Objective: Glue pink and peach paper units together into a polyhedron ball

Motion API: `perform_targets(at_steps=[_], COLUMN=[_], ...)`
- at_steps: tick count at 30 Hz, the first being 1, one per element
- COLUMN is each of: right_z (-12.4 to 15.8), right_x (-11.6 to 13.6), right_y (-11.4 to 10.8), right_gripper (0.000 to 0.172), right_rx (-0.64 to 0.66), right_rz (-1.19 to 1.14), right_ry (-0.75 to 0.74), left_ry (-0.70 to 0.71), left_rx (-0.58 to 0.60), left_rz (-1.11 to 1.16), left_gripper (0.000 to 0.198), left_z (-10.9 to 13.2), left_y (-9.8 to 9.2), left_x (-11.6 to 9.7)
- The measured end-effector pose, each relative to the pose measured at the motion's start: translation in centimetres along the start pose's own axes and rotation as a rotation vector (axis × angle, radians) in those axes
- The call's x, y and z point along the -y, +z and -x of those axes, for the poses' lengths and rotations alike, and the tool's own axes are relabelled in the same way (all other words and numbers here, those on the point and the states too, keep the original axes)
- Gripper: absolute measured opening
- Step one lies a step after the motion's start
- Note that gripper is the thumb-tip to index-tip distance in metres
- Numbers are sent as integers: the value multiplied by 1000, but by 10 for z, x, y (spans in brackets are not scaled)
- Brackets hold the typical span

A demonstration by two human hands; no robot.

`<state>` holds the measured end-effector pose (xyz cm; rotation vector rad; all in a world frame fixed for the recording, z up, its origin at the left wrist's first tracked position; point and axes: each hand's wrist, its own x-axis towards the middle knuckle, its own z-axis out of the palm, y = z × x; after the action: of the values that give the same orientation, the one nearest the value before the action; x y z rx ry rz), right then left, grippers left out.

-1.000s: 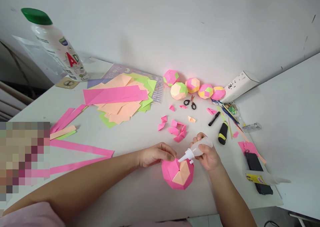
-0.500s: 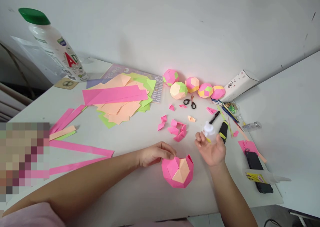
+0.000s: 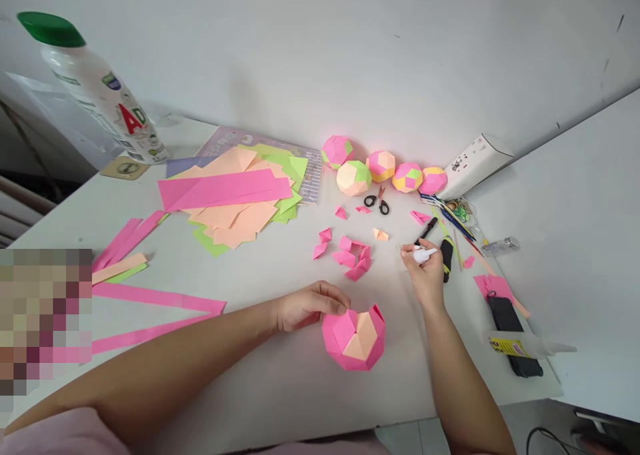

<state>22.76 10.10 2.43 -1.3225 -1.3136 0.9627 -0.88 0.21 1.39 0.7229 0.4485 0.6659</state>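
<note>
My left hand (image 3: 315, 306) is closed on the upper left rim of a folded-paper ball (image 3: 354, 341), pink with peach facets and a gap at its top. The ball hangs low over the front of the table. Up and to the right, my right hand (image 3: 425, 271) has its fingers closed around a small white glue bottle (image 3: 424, 255) with a pointed tip; the fingers hide part of it. Folded pink paper pieces (image 3: 354, 257) lie beyond the ball, between the hands. A peach folded piece (image 3: 381, 234) rests farther back.
Several finished paper balls (image 3: 353, 178) line the back by the wall. Scissors (image 3: 377, 201), a black pen (image 3: 427, 231) and a black-and-green cutter (image 3: 447, 258) lie nearer. Paper sheets (image 3: 230, 195) and a tall white bottle (image 3: 105, 101) stand left; a phone (image 3: 515, 338) lies right.
My right hand has gone from open, palm up, to closed around the small white glue bottle. My left hand keeps its hold on the paper ball. The view has shifted slightly.
</note>
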Motion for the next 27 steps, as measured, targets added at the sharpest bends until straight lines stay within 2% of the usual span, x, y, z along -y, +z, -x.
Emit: perform_targets(at_steps=[4, 6, 8, 10, 11, 14, 15, 16, 18, 19, 20, 21, 23, 25, 27], right_z=[1, 1, 3, 10, 14, 35, 43, 50, 61, 63, 65, 65, 63, 61, 59], right_x=[-3, -1, 6, 18, 25, 45, 52, 57, 64, 66, 66, 65, 59, 52, 47], right_y=[1, -1, -5, -10, -12, -12, -10, -6, 2, 6, 10, 13, 17, 17, 15], right_gripper=[64, 75, 83, 85, 80, 42, 29, 17, 12, 11, 9, 10, 20, 27, 27], right_rx=[46, 12, -64, -132, -165, -355, -294, -97, 410, 615, 754, 861, 992, 1043, 1068], right_rz=[148, 290, 437, 520, 529, 369, 290, 241, 237, 237, 237, 246, 223, 141, 63], right_ry=[-8, -39, -157, -377, -485, -762, -770, -680, -387, -272, -171, -45, 225, 429, 526], left_ry=[4, 7, 11, 9, 8, 1, 2, 2, 2, 3, 2, 2, -1, -8, -12], left_rx=[4, 5, 3, 7, 8, 10, 10, 11, 14, 14, 15, 14, 19, 33, 47], left_rz=[1, 4, 4, 1, -2, -13, -17, -21, -25, -22, -19, -18, -28, -58, -84], left_gripper=[16, 16, 16, 15, 15, 13, 12, 12, 11, 11, 10, 8, 8, 8, 8], left_z=[0, 0, 0, 0, 0, 0, 0, 0, 0, 0, 0, 0, 0, 0, 1], left_y=[-1, -1, -1, -1, -1, -1, -1, -1, 0, 1, 2, 2, 2, 2, 1], left_x=[1, 2, 2, 2, 2, 2, 1, 0, -1, -2, -2, -2, -2, -1, 0])
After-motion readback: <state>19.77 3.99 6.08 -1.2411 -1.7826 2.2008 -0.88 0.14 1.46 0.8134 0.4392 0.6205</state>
